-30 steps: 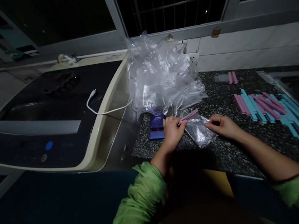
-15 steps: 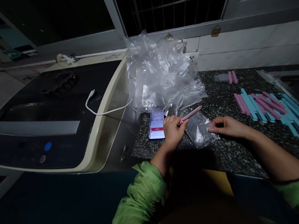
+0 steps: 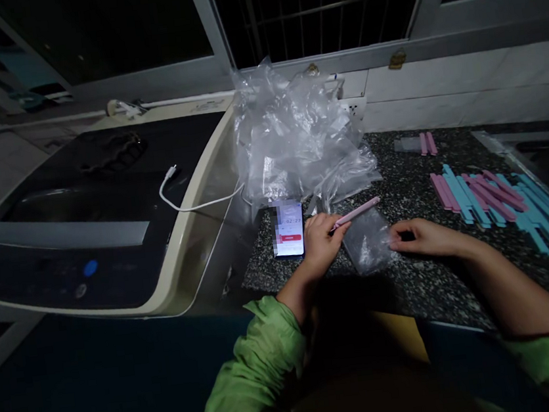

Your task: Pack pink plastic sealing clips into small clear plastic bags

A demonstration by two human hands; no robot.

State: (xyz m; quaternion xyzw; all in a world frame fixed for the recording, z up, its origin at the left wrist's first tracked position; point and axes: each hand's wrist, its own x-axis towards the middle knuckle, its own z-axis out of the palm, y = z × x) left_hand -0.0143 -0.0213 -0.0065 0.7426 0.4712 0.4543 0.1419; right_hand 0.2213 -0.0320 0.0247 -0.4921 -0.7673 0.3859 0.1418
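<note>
Dark speckled stone, grainy like granite, covers the worktop in the head view, with smooth, pale rectangular tiles behind it and a metal-framed window above, thin bars crossing its black opening. To the left sits a washing machine with a rounded cream plastic rim and a glossy dark lid, a thin white cable curving over its edge. Beside it rises a loose, crinkled heap of clear plastic bags, shiny along the folds. Just in front of the heap lies a flat phone, its screen lit. Next to the phone, the left hand grips one end of a slim, straight pink strip, which slants up over the far edge of a small clear bag lying wrinkled on the stone. Closed at the fingertips, the right hand pinches the right edge of that bag. Both loose sleeves are creased green cloth. Farther right, narrow pink and turquoise strips overlap in a low, fanned pile; behind them, two short pink pieces lie side by side at a flat clear sleeve.
</note>
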